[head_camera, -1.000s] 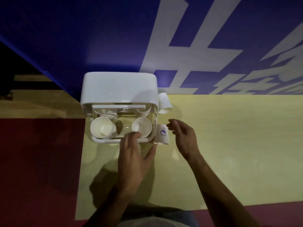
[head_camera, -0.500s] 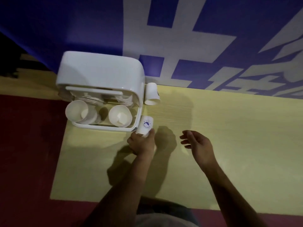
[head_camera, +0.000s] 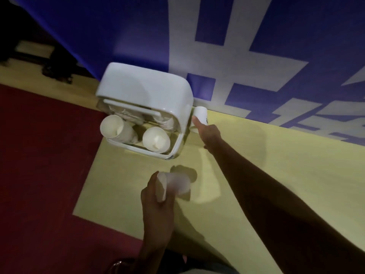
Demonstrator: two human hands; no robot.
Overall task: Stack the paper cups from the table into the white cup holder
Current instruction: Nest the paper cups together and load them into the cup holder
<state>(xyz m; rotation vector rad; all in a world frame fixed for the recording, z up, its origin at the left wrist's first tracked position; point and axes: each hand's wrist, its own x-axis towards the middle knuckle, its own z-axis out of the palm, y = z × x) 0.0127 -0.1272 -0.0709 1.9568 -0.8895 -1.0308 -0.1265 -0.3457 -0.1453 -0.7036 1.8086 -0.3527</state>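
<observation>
Paper cups (head_camera: 156, 139) sit nested in the white holder (head_camera: 146, 89) at the table's (head_camera: 256, 175) back-left corner.
Left hand (head_camera: 156, 206) grips one cup (head_camera: 175, 184); right hand (head_camera: 210, 133) thumbs another cup (head_camera: 200, 114) beside the holder, grip unclear; blue banner (head_camera: 118, 36) behind.

Cup holder (head_camera: 144, 89) was glossy white plastic. Paper cups (head_camera: 156, 140) looked matt. Table top (head_camera: 276, 175) was smooth, matt. Blue backdrop (head_camera: 118, 26) appeared matt, cloth-like.
</observation>
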